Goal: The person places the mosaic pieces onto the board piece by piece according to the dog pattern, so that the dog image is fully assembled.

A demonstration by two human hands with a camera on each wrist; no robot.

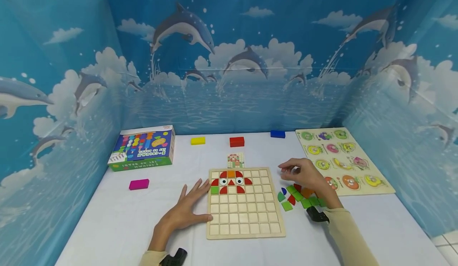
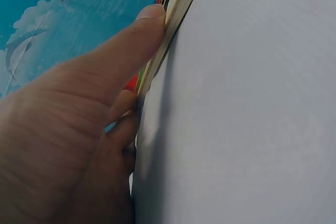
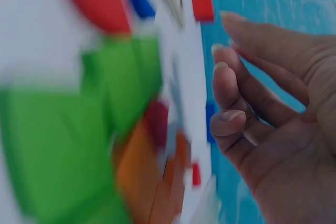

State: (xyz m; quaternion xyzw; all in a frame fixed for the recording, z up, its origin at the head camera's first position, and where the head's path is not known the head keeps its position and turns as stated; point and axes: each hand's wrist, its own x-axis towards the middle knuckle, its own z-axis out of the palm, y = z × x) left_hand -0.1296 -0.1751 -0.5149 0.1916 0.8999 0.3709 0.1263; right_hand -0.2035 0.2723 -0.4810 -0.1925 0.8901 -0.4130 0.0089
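the right grip point(image 1: 304, 173), loosely curled and seemingly empty, has loose tiles point(image 1: 297, 196) close behind it; a sweep could scatter them. the left grip point(image 1: 186, 209), spread, touches the board point(image 1: 244, 218) rightward; sideways pressure could skew it.

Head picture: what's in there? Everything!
Table: one, white, underneath
Wooden grid board: one, pale, centre
Placed flat tiles: several, red, orange, green, white, on board
Loose flat tiles: many, green, red, orange, blue, right of board
Patterned card: one, multicoloured, behind board
Rectangular blocks: four, yellow, red, blue behind, magenta left
Printed cardboard box: one, multicoloured, back left
Wooden fruit board: one, pale, back right
Dolphin sheeting: count unclear, blue, around table
Floor tiles: some, white, lower right
Wrist devices: two, black, at wrists
Sleeves: two, beige, bottom
Left hand: one, touching board's edge
Right hand: one, near loose tiles
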